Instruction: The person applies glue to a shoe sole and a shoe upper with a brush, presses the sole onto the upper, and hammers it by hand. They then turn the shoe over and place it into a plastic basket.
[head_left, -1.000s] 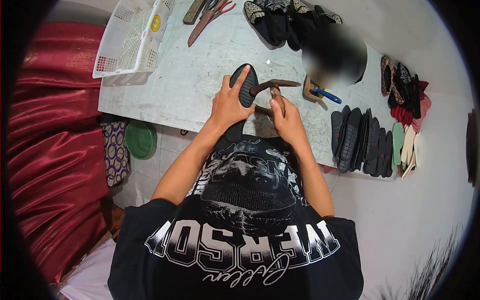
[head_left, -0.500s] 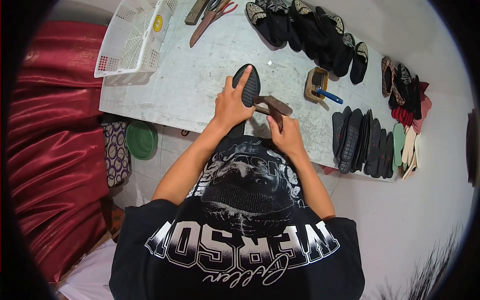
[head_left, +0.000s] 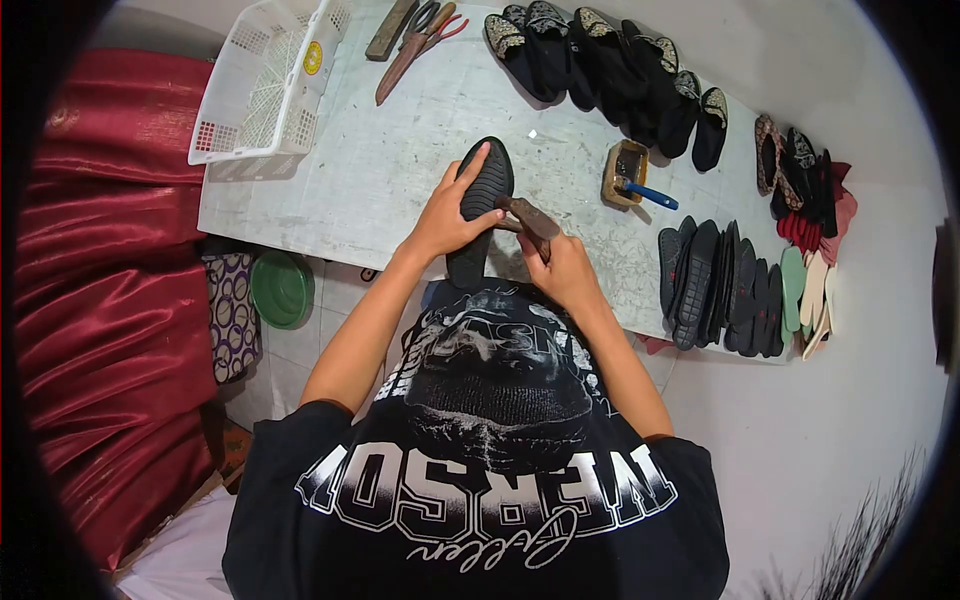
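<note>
A black shoe (head_left: 489, 187) with its ridged sole facing up lies lengthwise near the front edge of the table. My left hand (head_left: 444, 220) grips it from the left, index finger stretched along the sole toward the toe and thumb across the middle. In my right hand (head_left: 566, 272) is a hammer (head_left: 533, 222) with a dark, worn head. The hammer's head is at the right edge of the sole, close to my left thumb; whether it touches is hard to tell. My right fingers partly hide the handle.
Embellished black shoes (head_left: 600, 65) line the table's back. A glue container (head_left: 612, 185) holds a blue-handled brush (head_left: 650, 194). Black soles (head_left: 703, 285) stand at the right. Pincers (head_left: 437, 38) and a white basket (head_left: 235, 140) are at the upper left.
The shoe and my left hand have shifted slightly down and left, and my left thumb lies further over the sole. The hammer has tilted and moved slightly left.
</note>
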